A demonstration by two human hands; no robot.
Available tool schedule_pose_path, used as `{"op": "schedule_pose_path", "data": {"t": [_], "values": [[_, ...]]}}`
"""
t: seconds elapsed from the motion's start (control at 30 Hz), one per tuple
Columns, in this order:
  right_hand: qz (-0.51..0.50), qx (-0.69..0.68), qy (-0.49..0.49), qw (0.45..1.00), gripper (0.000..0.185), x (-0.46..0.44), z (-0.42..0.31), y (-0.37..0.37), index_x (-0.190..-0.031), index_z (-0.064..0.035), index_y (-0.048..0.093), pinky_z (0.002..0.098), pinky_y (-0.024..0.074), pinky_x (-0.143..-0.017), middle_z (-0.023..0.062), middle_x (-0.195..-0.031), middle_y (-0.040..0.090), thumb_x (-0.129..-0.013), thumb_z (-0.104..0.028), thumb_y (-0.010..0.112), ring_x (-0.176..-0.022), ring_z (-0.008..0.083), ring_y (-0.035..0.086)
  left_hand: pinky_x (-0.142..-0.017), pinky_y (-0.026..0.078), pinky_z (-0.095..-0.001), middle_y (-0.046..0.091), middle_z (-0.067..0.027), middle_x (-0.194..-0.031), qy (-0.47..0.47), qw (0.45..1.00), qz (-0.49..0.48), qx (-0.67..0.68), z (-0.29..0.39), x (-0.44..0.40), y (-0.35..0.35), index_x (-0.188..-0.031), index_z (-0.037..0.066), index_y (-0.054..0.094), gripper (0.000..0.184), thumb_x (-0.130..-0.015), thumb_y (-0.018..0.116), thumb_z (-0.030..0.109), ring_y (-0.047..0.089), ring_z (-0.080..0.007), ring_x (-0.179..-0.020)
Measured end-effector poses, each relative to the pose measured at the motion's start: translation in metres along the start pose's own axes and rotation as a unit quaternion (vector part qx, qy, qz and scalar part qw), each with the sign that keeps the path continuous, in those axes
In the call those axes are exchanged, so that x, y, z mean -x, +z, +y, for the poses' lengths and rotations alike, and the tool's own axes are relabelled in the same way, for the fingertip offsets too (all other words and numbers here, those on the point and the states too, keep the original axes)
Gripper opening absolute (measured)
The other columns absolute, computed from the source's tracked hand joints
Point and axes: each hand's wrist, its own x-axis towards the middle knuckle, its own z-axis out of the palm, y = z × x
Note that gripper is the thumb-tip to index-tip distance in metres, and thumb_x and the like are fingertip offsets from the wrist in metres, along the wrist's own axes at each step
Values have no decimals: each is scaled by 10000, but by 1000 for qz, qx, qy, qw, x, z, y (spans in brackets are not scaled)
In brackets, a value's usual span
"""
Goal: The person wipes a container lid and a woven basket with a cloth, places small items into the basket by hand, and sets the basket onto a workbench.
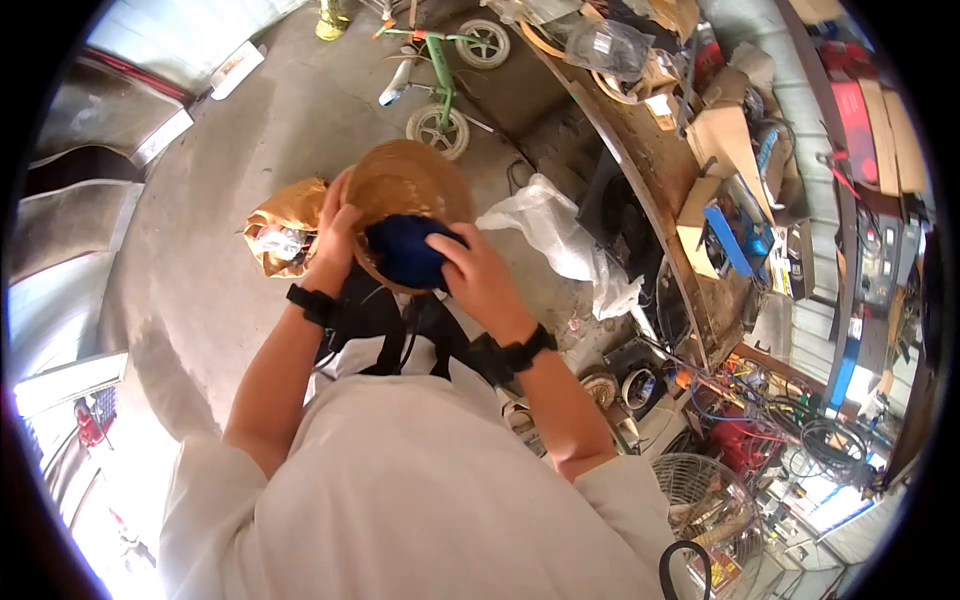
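Note:
A tan, round, hollow vessel like a bowl or small bucket (pixel 410 170) is tipped in front of my body, its inside facing me. My left hand (pixel 338 225) is closed on its left rim. A dark blue cloth (pixel 405 252) lies against the vessel's lower inside, and my right hand (pixel 475 268) is closed on the cloth's right side at the rim. Some right fingertips are slightly blurred. Pale flecks show on the inner wall. Just left of my left hand, a crumpled brown paper bag (pixel 285 215) with clear plastic in it rests on the floor.
A green balance bike (pixel 440 75) stands ahead on the concrete floor. White plastic sheeting (pixel 550 225) lies to the right, beside a long workbench (pixel 640 140) heaped with boxes and parts. A wire fan guard (pixel 700 490) and tangled cables (pixel 830 440) are at lower right.

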Motion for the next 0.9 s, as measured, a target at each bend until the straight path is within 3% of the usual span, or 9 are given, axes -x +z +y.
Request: {"op": "schedule_pose_path", "data": {"t": [0.13, 0.27, 0.3, 0.33, 0.5, 0.6, 0.7, 0.87, 0.9], "values": [[185, -53, 61, 979, 374, -20, 14, 3, -1173, -26, 591, 362, 472, -855, 173, -1127, 566, -813, 31, 511, -1014, 336, 575, -1009, 400, -353, 434, -134, -1344, 6, 982, 162, -97, -6, -26, -100, -1443, 63, 321, 648, -826, 511, 118, 468, -244, -1173], [151, -99, 234, 955, 353, -14, 80, 53, -1187, 27, 582, 327, 464, -882, 161, -1099, 614, -841, -23, 530, -1006, 286, 596, -949, 426, -344, 443, -121, -1348, -125, 942, 266, -163, -10, -29, -182, -1486, 90, 206, 744, -827, 543, 165, 474, -213, -1165], [138, -74, 266, 951, 357, -11, 90, 70, -1185, 22, 584, 333, 467, -878, 163, -1106, 614, -835, -30, 538, -1006, 291, 598, -835, 453, -303, 510, -100, -1226, -130, 939, 283, -145, -33, -32, -221, -1469, 91, 214, 767, -795, 576, 149, 523, -178, -986], [124, -48, 296, 946, 361, -13, 102, 86, -1184, 17, 585, 339, 471, -875, 165, -1114, 614, -829, -37, 546, -1007, 297, 600, -922, 447, -342, 493, -99, -1236, -180, 932, 305, -74, -40, -35, -242, -1368, 57, 358, 645, -753, 555, 58, 514, -213, -1088], [-31, -4, 274, 961, 339, -27, 154, 176, -1156, -32, 593, 421, 482, -875, 181, -1103, 578, -820, -52, 550, -1029, 367, 573, -712, 494, -282, 577, -46, -1018, -290, 927, 222, 81, -57, -53, -280, -1171, 66, 520, 417, -759, 461, 43, 553, -157, -843], [-120, 5, 309, 943, 347, -29, 179, 232, -1170, -86, 598, 453, 498, -836, 160, -1116, 572, -826, -74, 550, -1003, 367, 587, -779, 530, -333, 583, -49, -1052, -357, 909, 185, 113, -65, -60, -266, -1180, 62, 512, 384, -802, 447, 42, 582, -179, -926], [-186, 28, 324, 927, 352, -46, 220, 272, -1169, -99, 600, 451, 493, -833, 148, -1126, 558, -824, -68, 535, -1013, 365, 576, -937, 524, -437, 502, -60, -1273, -313, 937, 146, 47, -116, -62, -264, -1397, 119, 356, 635, -786, 462, -19, 542, -224, -1065], [-201, 103, 301, 927, 349, -46, 270, 315, -1155, -147, 593, 471, 504, -711, 126, -1009, 581, -816, -82, 544, -831, 366, 620, -811, 505, -333, 460, -33, -1287, -362, 910, 202, -11, -133, -57, -255, -1412, 118, 338, 747, -708, 421, -115, 525, -203, -1060], [-269, 135, 316, 900, 310, -57, 267, 309, -1116, -124, 603, 464, 508, -702, 131, -962, 591, -811, -89, 556, -822, 353, 621, -812, 506, -335, 460, -34, -1287, -360, 913, 190, -14, -140, -57, -259, -1411, 118, 339, 742, -709, 423, -109, 525, -203, -1058]]}}
